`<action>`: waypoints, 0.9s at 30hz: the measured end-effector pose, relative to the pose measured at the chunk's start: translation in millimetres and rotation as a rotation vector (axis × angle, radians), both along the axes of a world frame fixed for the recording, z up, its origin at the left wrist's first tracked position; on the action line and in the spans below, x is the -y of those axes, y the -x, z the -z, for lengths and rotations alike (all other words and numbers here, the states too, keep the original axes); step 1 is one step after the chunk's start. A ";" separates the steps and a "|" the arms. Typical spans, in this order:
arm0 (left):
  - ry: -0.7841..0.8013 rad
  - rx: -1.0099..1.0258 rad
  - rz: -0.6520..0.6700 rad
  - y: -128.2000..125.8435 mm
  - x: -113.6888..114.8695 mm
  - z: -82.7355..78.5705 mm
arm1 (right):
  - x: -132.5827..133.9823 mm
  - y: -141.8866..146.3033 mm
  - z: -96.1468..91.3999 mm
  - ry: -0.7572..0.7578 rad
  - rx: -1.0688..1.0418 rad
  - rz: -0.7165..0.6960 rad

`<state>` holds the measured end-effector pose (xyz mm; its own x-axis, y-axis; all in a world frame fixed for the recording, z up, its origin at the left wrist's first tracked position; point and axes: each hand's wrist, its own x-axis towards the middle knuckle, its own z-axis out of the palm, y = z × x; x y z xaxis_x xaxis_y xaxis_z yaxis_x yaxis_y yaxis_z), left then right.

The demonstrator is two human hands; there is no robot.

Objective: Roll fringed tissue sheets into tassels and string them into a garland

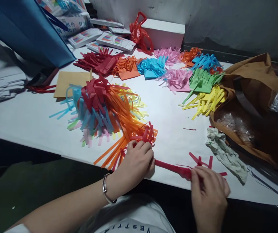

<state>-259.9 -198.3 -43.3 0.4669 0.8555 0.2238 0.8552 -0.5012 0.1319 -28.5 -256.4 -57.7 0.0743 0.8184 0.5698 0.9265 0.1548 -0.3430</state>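
Between my two hands a red tissue-paper tassel (169,165) stretches near the table's front edge, its middle drawn into a narrow twisted strand. My left hand (139,157) is closed around one end, with loose red strips spilling out past the fingers. The other end is pinched in my right hand (208,184), and cut strips fan out behind it. Just beyond my left hand lie orange tassel strips (126,123). They join a heap with a red tassel (96,94) and a blue tassel (90,113), over paler strips.
Fringed paper bundles, including a green one (203,79) and a yellow one (209,100), lie across the back. A brown bag (252,71) and a crumpled pale cloth (226,155) are on the right. Flat packets (116,40), a white box (164,30) and a blue bag (32,29) stand behind.
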 end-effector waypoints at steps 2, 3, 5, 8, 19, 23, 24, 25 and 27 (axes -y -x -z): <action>-0.003 -0.008 0.006 0.0 -0.2 0.5 | 3.3 -22.9 0.1 -0.043 0.008 0.177; 0.004 -0.015 0.008 -0.1 -0.5 0.6 | 5.4 -33.2 -0.5 -0.076 0.019 0.265; 0.017 -0.022 0.013 -0.4 -1.3 0.5 | 10.1 -45.0 -2.5 -0.211 0.061 0.389; 0.019 -0.014 0.018 -1.5 -3.1 -0.9 | 14.5 -28.8 -4.0 -0.346 0.150 0.107; 0.044 0.166 0.258 16.5 1.6 -11.2 | -11.7 52.9 -1.9 0.128 -0.024 -0.521; 0.075 0.101 0.354 19.3 -4.8 -7.4 | -10.7 51.1 -0.8 0.141 -0.075 -0.491; 0.076 0.082 0.365 18.8 -7.7 -7.1 | -11.1 52.2 -0.8 0.156 -0.072 -0.473; 0.078 0.069 0.375 18.1 -10.4 -7.3 | -11.8 53.6 -0.9 0.168 -0.061 -0.455; 0.098 0.074 0.391 17.0 -14.8 -8.5 | -14.2 56.1 -1.3 0.169 -0.025 -0.434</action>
<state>-276.9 -183.5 -34.8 0.7469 0.6357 0.1951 0.5892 -0.7687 0.2490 -84.6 -242.2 -56.3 -0.2835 0.8582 0.4279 0.7799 0.4659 -0.4179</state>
